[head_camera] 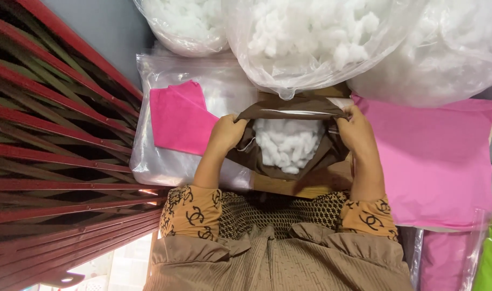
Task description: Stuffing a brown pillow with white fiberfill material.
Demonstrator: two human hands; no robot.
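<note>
We see the scene in bright, even daylight, with soft shadows only. The clear plastic bags of white stuffing at the top are close to overexposed, with glare on the plastic. The red folding gate bends at the left edge from wide-angle distortion. Focus is sharp at the centre.

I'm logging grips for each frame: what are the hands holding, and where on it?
Both hands, left and right, grip the brown cover at its open edge.
</note>
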